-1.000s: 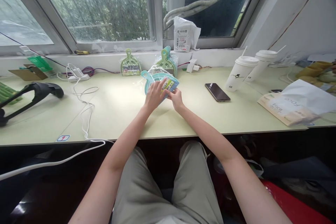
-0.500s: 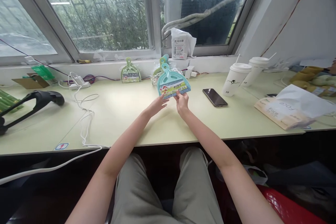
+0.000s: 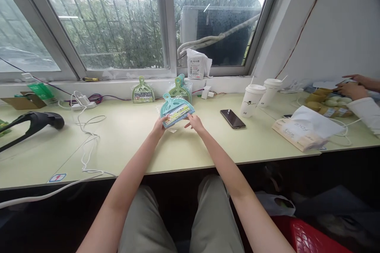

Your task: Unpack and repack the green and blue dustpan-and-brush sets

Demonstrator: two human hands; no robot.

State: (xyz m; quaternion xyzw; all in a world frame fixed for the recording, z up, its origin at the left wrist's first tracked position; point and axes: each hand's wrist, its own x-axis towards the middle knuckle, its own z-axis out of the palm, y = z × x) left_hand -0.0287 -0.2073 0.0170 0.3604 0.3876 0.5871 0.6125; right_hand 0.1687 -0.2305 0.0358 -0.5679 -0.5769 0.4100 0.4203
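Observation:
A light-blue mini dustpan and brush set in clear wrapping, with a printed label, is held tilted above the desk. My left hand grips its lower left corner, thumb on the front. At its lower right edge is my right hand, thumb and fingertips closed on the edge, another finger loose below it. Just behind stand several more wrapped dustpan sets, green in front and bluish behind. A single green dustpan set leans against the wall further left.
To the right lie a phone, white paper cups with straws and a tissue pack. White cables and a black curved frame are on the left. Another person's hands are at the far right.
The blue dustpan set has moved left and toward me and tilted. My left hand, open beside it before, now grips its left corner. Another person's hands have come into view.

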